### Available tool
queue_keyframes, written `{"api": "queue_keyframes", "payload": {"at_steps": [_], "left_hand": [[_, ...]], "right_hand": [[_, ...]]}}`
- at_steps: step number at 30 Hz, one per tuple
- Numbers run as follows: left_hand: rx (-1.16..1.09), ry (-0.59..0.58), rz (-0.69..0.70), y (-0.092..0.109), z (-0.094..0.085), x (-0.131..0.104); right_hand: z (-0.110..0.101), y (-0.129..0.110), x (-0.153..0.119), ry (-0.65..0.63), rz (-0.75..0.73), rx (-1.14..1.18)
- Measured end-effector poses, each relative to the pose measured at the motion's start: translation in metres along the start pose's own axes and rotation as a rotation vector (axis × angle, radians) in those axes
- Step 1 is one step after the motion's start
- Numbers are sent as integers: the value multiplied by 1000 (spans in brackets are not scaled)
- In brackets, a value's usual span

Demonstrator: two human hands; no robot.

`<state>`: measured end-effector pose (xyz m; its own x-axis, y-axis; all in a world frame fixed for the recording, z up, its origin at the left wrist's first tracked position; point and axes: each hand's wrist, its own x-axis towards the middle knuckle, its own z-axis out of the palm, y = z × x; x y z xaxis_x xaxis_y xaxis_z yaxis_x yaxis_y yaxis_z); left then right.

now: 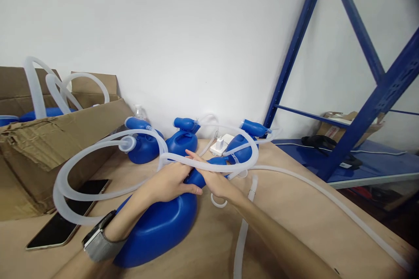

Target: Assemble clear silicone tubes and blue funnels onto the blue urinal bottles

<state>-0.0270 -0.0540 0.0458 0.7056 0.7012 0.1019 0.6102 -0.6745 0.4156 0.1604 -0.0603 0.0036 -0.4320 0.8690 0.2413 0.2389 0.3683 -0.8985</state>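
A blue plastic urinal bottle (163, 222) lies on its side on the table, its neck pointing away from me. My left hand (172, 179) wraps over the neck, thumb stretched along the near side. From the right, my right hand (212, 179) closes around the same neck, its fingers reaching toward the left hand. The palms hide part of the neck. A translucent corrugated hose (67, 176) loops over both hands and curls to the left, with a white round end piece (127, 144). Behind stand similar blue bottles, one at left (144, 148), one in the middle (181, 143) and one at right (241, 150).
At left, an open cardboard box (65, 139) contains blue bottles and hoses. A black phone (65, 222) lies beside it. A white charger (219, 144) sits near the wall. More hose (327, 200) runs right, toward a blue metal shelf (366, 96).
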Motion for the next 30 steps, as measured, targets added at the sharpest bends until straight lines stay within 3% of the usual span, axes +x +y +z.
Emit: {"api": "queue_keyframes", "payload": {"at_steps": [7,16,21,27,30], "left_hand": [[6,45,82,-7,3,1],[-144,-24,168,-12,-2,6],[-161,-36,145,-7,-5,8],[-10,-50,-5,-9,0,6],[-25,-41,-8,-12,2,6]], "right_hand": [[-6,-3,-3,-80,-8,12],[-9,-6,-1,-169,-140,195],[-9,-3,4,-170,-131,249],[-10,20,9,-154,-145,408],[-6,27,12,-109,-156,422]]}}
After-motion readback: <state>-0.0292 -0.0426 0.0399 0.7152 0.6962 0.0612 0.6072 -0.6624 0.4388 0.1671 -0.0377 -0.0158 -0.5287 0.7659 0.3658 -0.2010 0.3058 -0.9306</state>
